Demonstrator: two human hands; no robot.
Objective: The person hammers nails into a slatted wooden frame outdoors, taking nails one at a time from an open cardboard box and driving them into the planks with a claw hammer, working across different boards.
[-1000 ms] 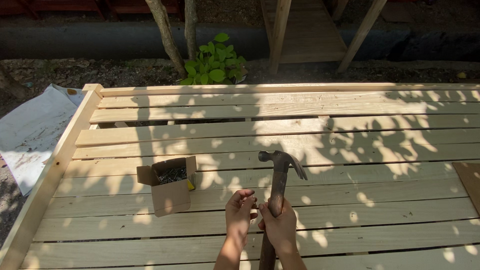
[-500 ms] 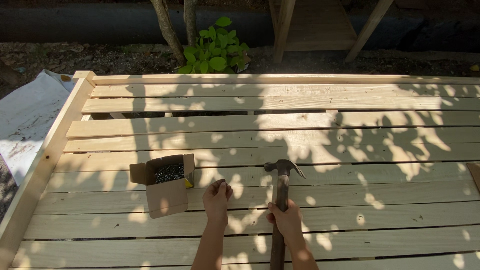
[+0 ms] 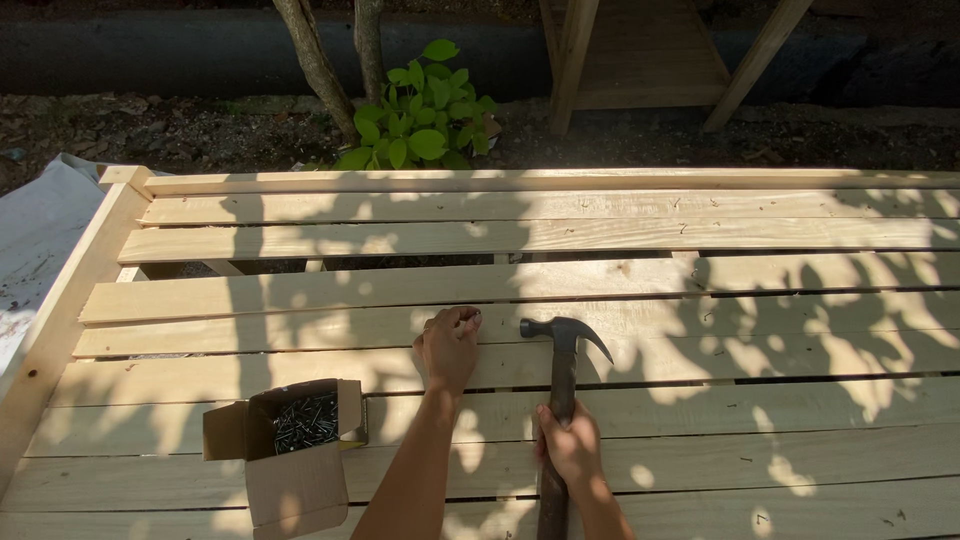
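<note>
My right hand grips the handle of a dark claw hammer, whose head hovers just above a pale wooden plank. My left hand rests on that plank just left of the hammer head, fingertips pinched together as if on a small nail, though the nail itself is too small to make out. The planks form a slatted wooden platform with gaps between the boards.
An open cardboard box full of dark nails sits on the boards near my left forearm. A raised wooden rail edges the platform on the left, with a white sheet beyond it. Tree trunks, a green plant and wooden posts stand behind.
My left hand has left the hammer handle and reached forward to the plank beside the hammer head. The hammer stays in my right hand, and my view has shifted forward over the boards.
</note>
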